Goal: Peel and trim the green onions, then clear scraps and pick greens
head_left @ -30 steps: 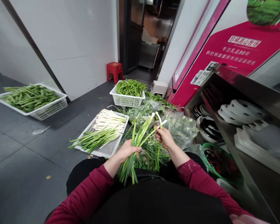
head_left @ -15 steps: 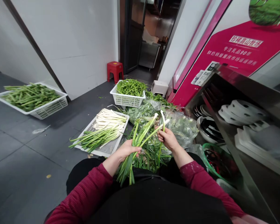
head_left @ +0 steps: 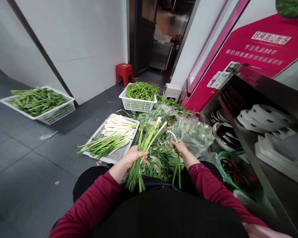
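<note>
My left hand (head_left: 135, 155) is closed around a bunch of scallions (head_left: 148, 140), white ends pointing up and away, green leaves hanging down over my lap. To its right, my right hand (head_left: 179, 148) grips a single scallion (head_left: 178, 167); its pale end bends up to the left and its leaves trail below. A loose pile of leafy greens (head_left: 161, 163) lies under and between both hands. On the left, a flat white basket (head_left: 119, 153) carries more scallions (head_left: 118, 127), laid with white stems toward the back.
A white basket of long green stalks (head_left: 138, 105) stands ahead; another basket of thick green stems (head_left: 57, 114) sits far left. Plastic-bagged greens (head_left: 192, 134) lie right of centre. A metal shelf with dishes (head_left: 260, 119) and a green-rimmed basin (head_left: 221, 168) border the right. A red stool (head_left: 124, 73) stands by the doorway.
My right hand has moved slightly right and down, drawing the single scallion away from the bunch. My left hand keeps its hold. The view has shifted a little.
</note>
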### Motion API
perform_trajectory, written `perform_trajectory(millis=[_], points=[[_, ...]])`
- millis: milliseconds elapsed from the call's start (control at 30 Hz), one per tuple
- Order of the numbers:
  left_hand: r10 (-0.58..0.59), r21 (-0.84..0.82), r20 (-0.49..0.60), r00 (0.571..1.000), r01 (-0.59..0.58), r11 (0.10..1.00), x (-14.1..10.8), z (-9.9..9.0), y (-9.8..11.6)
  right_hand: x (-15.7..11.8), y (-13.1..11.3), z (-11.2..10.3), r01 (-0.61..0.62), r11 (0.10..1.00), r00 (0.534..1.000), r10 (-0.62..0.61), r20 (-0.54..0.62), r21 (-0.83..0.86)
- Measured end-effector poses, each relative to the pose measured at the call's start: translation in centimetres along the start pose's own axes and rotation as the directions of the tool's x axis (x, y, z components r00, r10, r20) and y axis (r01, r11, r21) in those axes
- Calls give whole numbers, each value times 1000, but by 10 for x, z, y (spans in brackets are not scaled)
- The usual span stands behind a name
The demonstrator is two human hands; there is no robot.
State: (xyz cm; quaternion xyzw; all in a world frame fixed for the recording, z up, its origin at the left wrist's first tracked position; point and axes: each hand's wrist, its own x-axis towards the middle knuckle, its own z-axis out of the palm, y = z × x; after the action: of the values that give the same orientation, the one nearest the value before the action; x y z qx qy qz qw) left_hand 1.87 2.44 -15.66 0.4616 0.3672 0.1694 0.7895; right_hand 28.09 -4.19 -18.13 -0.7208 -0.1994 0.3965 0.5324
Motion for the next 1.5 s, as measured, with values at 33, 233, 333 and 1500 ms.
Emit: perform_trajectory(millis=[33,233,333,1500], points=[[6,9,-6,1000,-6,1000,2,1,-1,-5,-1,5,-12,1000,1000,12,16,21],[37,60,52,998,-40,997,8,10,-5,-49,-20,60,-118,971,915,24,403,209],[47,45,102,994,-51,998,9,11,-5,-58,-23,74,-158,976,871,66,487,151],[131,3,82,988,-131,991,2,24,-4,-85,-17,58,-23,999,813,32,582,-24]])
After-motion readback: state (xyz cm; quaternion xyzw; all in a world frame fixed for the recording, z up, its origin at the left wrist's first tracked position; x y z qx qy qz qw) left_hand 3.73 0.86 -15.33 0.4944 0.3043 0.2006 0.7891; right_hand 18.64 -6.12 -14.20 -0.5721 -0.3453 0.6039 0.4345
